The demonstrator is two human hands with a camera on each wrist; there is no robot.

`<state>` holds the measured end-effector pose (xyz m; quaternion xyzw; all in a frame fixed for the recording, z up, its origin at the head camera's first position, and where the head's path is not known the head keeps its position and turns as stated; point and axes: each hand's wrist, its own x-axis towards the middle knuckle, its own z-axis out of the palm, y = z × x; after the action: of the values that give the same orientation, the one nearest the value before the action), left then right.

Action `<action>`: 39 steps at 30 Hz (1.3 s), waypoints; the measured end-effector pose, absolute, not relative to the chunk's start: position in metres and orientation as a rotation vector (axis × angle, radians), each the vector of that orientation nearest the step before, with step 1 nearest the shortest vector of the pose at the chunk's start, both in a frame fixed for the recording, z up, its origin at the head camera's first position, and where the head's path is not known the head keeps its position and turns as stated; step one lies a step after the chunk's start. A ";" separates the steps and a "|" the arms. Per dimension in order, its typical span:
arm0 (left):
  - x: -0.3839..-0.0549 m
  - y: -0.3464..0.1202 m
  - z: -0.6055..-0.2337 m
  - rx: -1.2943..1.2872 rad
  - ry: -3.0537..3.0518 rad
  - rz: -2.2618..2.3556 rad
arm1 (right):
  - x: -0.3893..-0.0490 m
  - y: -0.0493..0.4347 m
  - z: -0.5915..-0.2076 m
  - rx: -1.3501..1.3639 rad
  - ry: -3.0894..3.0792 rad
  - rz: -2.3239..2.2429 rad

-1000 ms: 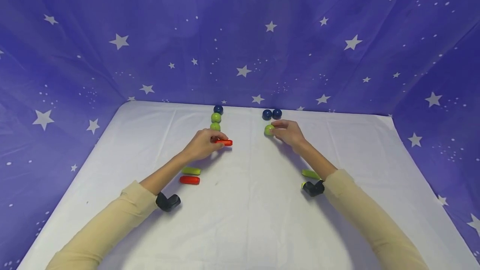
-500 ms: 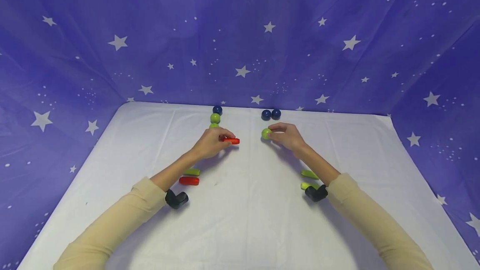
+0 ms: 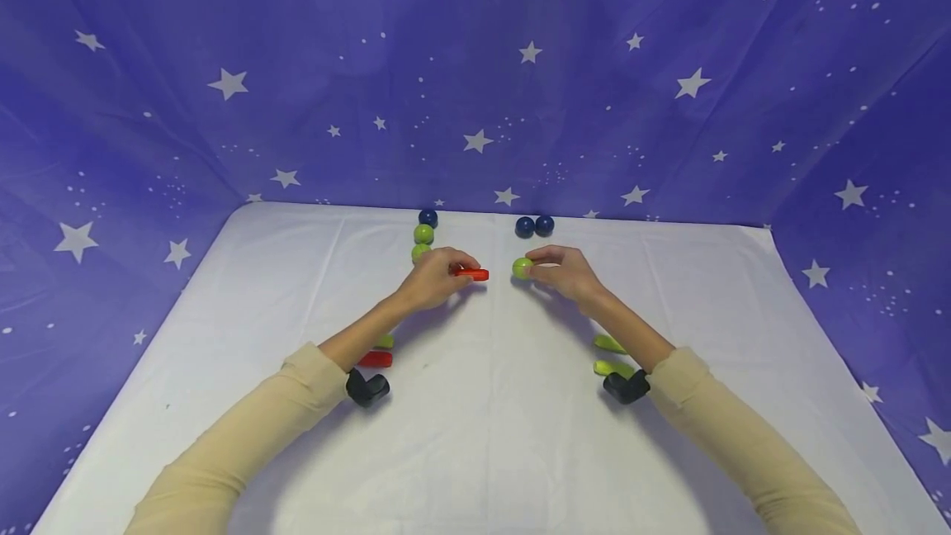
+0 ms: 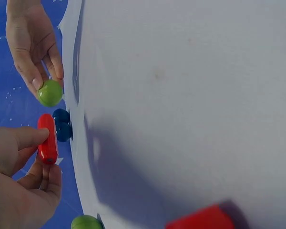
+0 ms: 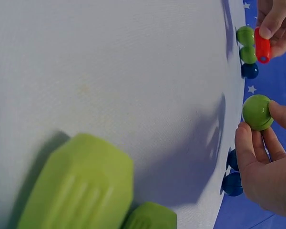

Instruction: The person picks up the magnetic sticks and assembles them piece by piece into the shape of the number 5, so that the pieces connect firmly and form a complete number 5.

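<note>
Between thumb and fingers, my left hand pinches a short red rod with a dark dot on its end. The rod points right, held over the white table. Facing it, my right hand grips a green ball by its fingertips. A narrow gap separates the rod's tip from the ball in the head view. Just beyond the left hand stand two green balls and a dark blue ball in a line. Two more blue balls sit side by side behind the right hand.
Near the left forearm lie another red rod and a green rod, partly hidden. Two green rods lie by the right forearm. Black wrist cameras hang under both wrists. A purple star-printed curtain borders the white table.
My left hand has carried the red rod rightward and slightly away from me. My right hand has brought the green ball a little left and nearer, narrowing the gap between them.
</note>
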<state>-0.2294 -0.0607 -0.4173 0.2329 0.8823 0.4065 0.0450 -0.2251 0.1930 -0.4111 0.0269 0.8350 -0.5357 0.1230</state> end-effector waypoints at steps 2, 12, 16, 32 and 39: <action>-0.230 -0.058 -0.417 0.727 2.709 1.227 | -0.225 0.192 -0.411 0.081 2.431 -1.568; -0.234 -0.043 -0.417 0.710 2.709 1.238 | -0.226 0.192 -0.413 0.086 2.445 -1.526; -0.236 -0.037 -0.418 0.715 2.700 1.255 | -0.225 0.193 -0.413 0.086 2.436 -1.522; -0.240 -0.021 -0.418 0.722 2.716 1.218 | -0.225 0.193 -0.412 0.065 2.385 -1.626; -0.242 -0.016 -0.420 0.748 2.706 1.225 | -0.226 0.197 -0.413 0.029 2.416 -1.532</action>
<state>-0.2424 -0.0158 -0.4204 0.2440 0.8827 0.3996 0.0394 -0.2258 0.1974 -0.4128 0.0101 0.8361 -0.5303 0.1400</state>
